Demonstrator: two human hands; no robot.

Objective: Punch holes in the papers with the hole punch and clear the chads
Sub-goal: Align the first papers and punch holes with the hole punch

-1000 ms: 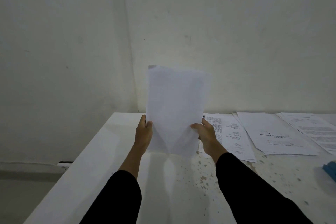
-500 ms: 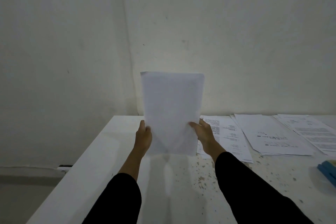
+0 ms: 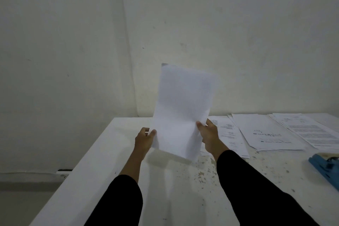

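The person stands at the white counter [image 3: 102, 152] with a thin sheaf of papers [image 3: 183, 108] held up on end in the middle of the frame, leaning to the right. The left hand [image 3: 144, 139] pinches the lower left edge between thumb and fingers. The right hand [image 3: 209, 134] is curled round the right edge a little higher, and the paper creases where its fingers press. The lowest corner hangs just over the counter; I cannot tell whether it touches.

The blue hole punch [image 3: 324, 165] lies at the far right edge of the frame, well apart from both hands and partly cut off. More printed sheets [image 3: 271, 132] are fanned out flat along the back of the counter in the right half, just beside the right hand. Small dark specks [image 3: 201, 174] are scattered on the counter below the sheaf; they may be chads or just marks.

To my eye this looks like squaring the sheaf before punching. The risks I see:

- The top left corner shows a sheet sticking out, so the edges are not flush. Punched like this, the holes would not line up.
- The grip is low and the sheaf tall and limp, so it could fold over or a sheet could slip out.
- The crease at the right hand could set if squeezed harder.
- Setting the sheaf down might scatter loose chads, if that is what the specks are.
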